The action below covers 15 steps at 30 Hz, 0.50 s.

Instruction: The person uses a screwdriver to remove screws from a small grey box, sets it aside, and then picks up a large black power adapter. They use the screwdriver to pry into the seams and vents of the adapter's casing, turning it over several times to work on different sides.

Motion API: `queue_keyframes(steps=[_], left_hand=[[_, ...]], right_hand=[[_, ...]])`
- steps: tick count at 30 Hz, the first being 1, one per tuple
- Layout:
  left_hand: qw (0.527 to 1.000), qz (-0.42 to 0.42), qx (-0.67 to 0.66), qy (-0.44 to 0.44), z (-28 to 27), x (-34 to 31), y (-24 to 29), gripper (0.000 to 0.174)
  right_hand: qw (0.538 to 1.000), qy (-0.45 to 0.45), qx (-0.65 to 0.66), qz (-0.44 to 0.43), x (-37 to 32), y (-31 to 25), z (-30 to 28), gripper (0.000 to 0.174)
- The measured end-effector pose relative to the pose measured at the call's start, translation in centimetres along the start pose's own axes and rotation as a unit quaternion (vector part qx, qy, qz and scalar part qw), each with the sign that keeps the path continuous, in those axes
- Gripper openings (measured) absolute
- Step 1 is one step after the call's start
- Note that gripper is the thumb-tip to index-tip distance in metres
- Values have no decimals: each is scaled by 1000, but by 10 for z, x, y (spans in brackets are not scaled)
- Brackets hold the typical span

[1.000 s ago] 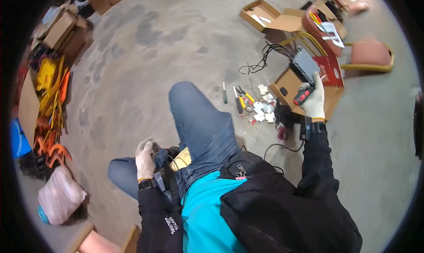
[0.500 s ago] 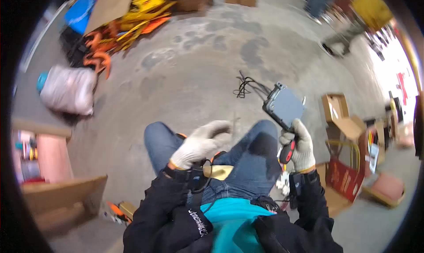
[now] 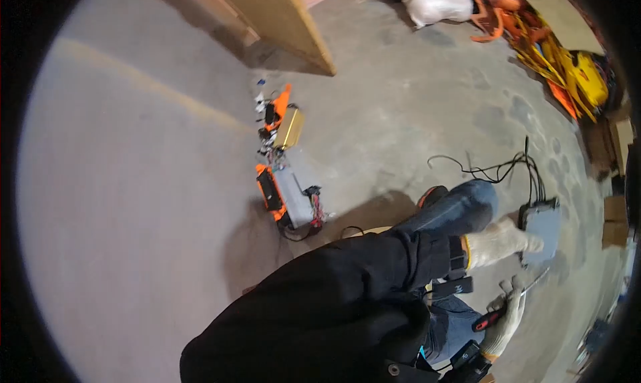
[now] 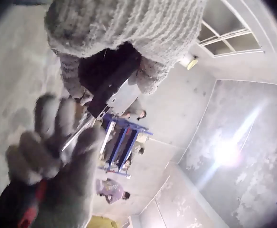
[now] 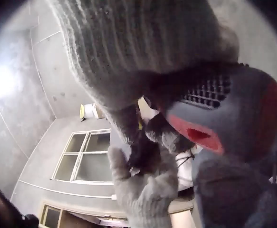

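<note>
My gloved left hand (image 3: 501, 244) grips the near edge of a flat grey box (image 3: 546, 231) with black cables at its far end. In the left wrist view that hand (image 4: 124, 28) curls round the box's dark edge, beside a silver metal piece (image 4: 125, 97). Just below it, my gloved right hand (image 3: 509, 319) holds a black-and-red screwdriver (image 3: 489, 319), its thin shaft pointing towards the box. The right wrist view shows the thick handle (image 5: 224, 107) in the right hand (image 5: 143, 52), with the left hand (image 5: 145, 190) beyond.
Loose black cables (image 3: 497, 172) trail over the floor. An orange-and-grey device (image 3: 294, 196) and a gold box (image 3: 289, 128) lie on the left. A wooden panel (image 3: 287, 26) stands at the top; yellow and orange items (image 3: 551, 62) are piled at upper right.
My left hand has reached over and taken hold of the box, which my right hand held along with the screwdriver. The right hand now has only the screwdriver. The head view has swung left.
</note>
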State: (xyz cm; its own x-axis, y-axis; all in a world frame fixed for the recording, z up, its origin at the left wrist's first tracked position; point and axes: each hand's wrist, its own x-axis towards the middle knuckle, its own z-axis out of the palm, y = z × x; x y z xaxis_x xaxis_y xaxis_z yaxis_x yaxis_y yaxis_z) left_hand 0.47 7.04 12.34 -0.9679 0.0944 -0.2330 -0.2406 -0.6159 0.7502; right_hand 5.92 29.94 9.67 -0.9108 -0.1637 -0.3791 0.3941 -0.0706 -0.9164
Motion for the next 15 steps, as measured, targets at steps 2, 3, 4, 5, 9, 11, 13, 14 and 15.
queue_keyframes(steps=[2,3,4,5,9,11,13,14,15], left_hand=[[996,68,-52,10,-28,10,32,48],[994,86,-64,23,-45,13,49,48],[991,102,-73,37,-63,16,63,49],[992,81,-10,101,-86,13,70,41],[976,48,139,161,-177,-26,109,41],[934,24,288,211,-216,-65,127,40],[927,51,286,238,-272,-90,111,39],[946,16,95,311,-302,-91,98,41],[952,51,13,300,-344,-101,75,42]], right_hand=[[988,88,-124,16,5,2,-11,45],[976,141,-165,23,0,-8,-2,45],[975,138,-171,27,-1,-8,-4,45],[972,208,-98,38,1,-1,-18,43],[957,274,-3,95,-13,7,-71,33],[945,313,29,87,-19,9,-70,31],[946,307,16,103,-22,10,-76,31],[950,292,8,112,-22,10,-77,30],[947,298,5,116,-22,13,-78,30]])
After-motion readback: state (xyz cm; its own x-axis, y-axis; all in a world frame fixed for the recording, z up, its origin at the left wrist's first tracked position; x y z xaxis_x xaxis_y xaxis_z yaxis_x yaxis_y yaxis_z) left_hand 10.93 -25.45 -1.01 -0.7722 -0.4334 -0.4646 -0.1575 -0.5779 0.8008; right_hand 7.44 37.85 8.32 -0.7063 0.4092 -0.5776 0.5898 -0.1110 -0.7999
